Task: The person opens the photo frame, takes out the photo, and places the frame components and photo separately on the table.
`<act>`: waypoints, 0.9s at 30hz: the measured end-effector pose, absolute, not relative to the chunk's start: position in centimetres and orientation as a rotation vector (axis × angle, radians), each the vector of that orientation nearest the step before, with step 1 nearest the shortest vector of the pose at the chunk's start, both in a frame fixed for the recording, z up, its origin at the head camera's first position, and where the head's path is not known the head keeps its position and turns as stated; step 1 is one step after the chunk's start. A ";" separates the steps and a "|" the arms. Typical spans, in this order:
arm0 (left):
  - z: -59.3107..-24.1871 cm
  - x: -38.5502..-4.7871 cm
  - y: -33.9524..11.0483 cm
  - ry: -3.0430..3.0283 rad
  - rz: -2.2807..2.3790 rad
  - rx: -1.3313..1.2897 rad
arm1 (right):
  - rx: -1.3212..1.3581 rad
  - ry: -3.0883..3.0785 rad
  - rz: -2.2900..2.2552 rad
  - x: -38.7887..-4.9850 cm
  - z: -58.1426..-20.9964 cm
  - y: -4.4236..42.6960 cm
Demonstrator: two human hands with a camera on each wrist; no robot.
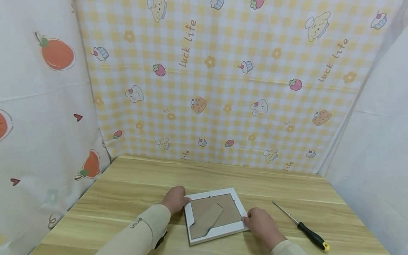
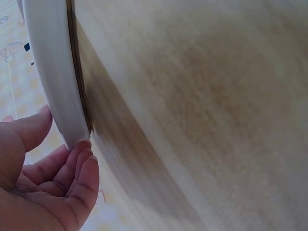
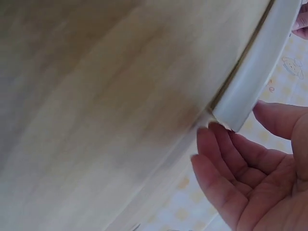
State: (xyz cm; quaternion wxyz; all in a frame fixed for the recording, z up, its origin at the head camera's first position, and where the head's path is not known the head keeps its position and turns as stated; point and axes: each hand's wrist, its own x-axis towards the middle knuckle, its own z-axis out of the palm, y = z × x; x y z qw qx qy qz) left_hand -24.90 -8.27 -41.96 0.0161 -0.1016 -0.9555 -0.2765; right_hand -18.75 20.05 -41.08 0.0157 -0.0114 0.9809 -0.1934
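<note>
I have the left hand (image 1: 175, 200) and right hand (image 1: 262, 225) pinching opposite edges of the frame (image 1: 216, 215); a slipping fingertip grip could drop it onto the bench (image 1: 143, 177).

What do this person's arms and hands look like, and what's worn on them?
The left sleeve and right sleeve are cream. Small dark lettering marks the left one's forearm; something dark, too unclear to name, shows beneath it. The left hand and right hand are bare, without gloves or visible rings.
</note>
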 end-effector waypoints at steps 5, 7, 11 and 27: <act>-42.2 -25.1 -8.1 -2.971 -0.856 -0.302 | -0.279 3.192 -0.545 -19.1 -42.0 20.2; -42.3 -25.2 -8.1 -2.970 -0.837 -0.300 | -0.396 3.225 -0.527 -18.9 -42.2 19.9; -42.5 -25.2 -8.1 -2.971 -0.787 -0.312 | -0.648 3.213 -0.549 -18.3 -42.3 19.4; -42.1 -24.3 -7.6 -2.951 -0.819 -0.311 | -1.272 3.116 -0.294 -17.4 -42.7 17.9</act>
